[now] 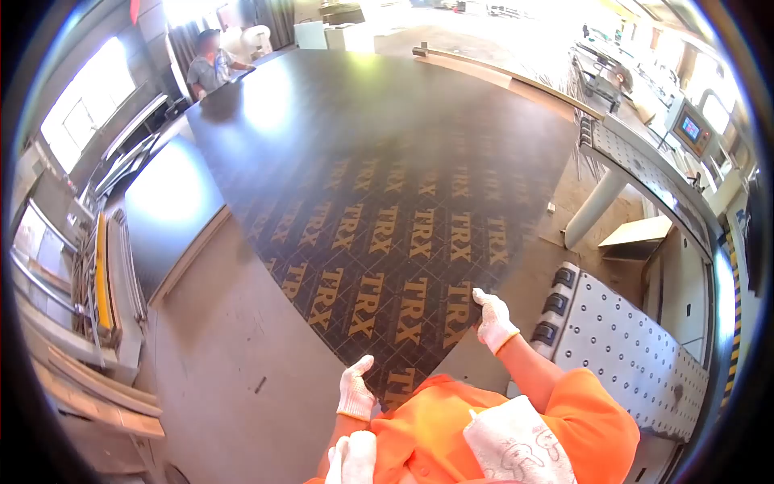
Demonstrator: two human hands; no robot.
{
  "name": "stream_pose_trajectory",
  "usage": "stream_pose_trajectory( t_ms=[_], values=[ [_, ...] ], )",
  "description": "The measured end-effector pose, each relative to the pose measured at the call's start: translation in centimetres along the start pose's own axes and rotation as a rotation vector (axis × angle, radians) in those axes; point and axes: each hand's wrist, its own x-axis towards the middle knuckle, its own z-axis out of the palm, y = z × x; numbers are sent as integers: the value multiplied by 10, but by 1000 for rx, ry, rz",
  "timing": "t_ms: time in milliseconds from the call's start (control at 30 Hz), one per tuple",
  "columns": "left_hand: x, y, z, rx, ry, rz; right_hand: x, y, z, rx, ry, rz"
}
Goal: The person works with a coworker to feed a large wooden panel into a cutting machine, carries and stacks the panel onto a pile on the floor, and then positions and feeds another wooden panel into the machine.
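A large dark board (pixel 379 185) printed with rows of gold "TRX" lettering stretches away from my body, its near corner close to my waist. My left hand (pixel 356 389), in a white knit glove, grips the left edge near that corner, thumb above and the fingers hidden underneath. On the right edge, a little farther out, my gloved right hand (pixel 493 320) holds the board the same way. The far part of the surface is shiny with window glare.
A co-worker (pixel 214 68) stands at the board's far left corner, an arm reaching to its edge. To my right is a metal table with ball rollers (pixel 621 355), near a machine with a control screen (pixel 691 127). Another dark sheet (pixel 165 206) lies at left, beside stacked strips (pixel 105 274).
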Motion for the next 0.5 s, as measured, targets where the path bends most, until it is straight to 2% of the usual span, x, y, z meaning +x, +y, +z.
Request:
stream_pose_trajectory(
  t_ms=[100,200,267,300,367,433,500],
  values=[
    [-3,-9,17,42,107,49,10,-13,-11,7,-58,50],
    [4,-14,11,11,106,24,11,-41,-10,84,-154,112],
    [-5,-11,41,26,133,-29,46,-66,-9,144,-86,90],
    [16,-24,15,10,121,87,66,-82,-10,165,-57,85],
    [3,-23,56,20,232,80,107,-129,-16,163,-50,64],
    [6,-28,78,88,347,131,165,-195,-27,155,-251,153],
    [12,-29,103,166,443,225,212,-247,-41,240,-296,127]
  ],
)
